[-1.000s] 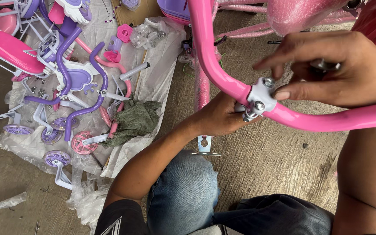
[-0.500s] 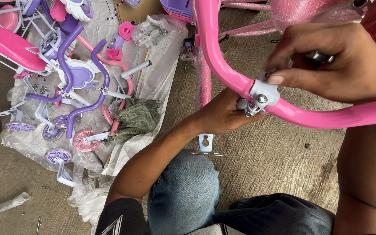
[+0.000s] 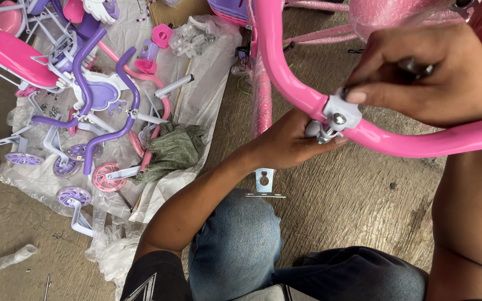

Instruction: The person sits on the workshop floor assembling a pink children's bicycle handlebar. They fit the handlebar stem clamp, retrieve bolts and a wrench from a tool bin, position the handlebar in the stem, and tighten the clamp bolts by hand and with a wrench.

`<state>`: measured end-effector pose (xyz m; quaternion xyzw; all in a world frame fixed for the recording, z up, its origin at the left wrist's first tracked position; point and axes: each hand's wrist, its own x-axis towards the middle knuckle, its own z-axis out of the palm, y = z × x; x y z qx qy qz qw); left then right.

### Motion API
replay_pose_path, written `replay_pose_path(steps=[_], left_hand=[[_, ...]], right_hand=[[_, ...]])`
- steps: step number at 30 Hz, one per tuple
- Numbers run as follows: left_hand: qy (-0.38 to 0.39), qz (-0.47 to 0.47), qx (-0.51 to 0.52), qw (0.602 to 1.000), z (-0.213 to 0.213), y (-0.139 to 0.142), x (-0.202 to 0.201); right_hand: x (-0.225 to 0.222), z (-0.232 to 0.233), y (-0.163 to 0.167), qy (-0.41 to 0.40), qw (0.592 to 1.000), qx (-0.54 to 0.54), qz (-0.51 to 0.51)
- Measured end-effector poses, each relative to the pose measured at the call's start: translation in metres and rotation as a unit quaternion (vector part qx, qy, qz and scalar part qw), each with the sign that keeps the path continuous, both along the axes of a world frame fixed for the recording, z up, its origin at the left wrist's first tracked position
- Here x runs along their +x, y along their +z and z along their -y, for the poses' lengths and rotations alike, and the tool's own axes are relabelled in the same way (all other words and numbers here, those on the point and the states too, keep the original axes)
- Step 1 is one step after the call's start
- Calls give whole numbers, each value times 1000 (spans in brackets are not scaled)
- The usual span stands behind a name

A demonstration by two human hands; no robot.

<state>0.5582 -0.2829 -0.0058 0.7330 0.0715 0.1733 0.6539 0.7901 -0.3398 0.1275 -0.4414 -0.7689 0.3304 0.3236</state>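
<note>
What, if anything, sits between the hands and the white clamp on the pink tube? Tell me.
Nothing visible does. The left hand touches the white clamp from below, and the right hand has its thumb on the clamp's top, on the pink tube.

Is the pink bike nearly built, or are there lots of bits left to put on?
Done: a white clamp already sits on the pink tube. In hand: the left hand grips under the clamp's bolt while the right hand works it from above. Left: training wheels, purple bars and a pink seat lie loose on the plastic sheet.
</note>
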Motion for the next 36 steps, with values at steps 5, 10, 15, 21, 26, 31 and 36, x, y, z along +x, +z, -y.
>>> replay_pose_path(steps=[5,10,15,21,26,31,36], left_hand=[[-6,44,15,999,0,-1,0],[-18,24,6,1000,0,1,0],[-11,18,-9,1000,0,5,0],[-34,-36,24,998,0,11,0],[-41,25,21,999,1,15,0],[-47,-20,-50,997,-3,15,-1],[-93,12,-242,966,-6,14,-5]], right_hand=[[-4,0,2,38,999,13,10],[-10,0,5,-26,999,20,11],[-9,-2,11,41,999,26,-8],[-7,1,3,-30,999,-2,38],[6,5,-3,5,999,-39,-11],[10,-2,-12,26,999,-27,6],[6,-12,-32,50,999,-13,-13]])
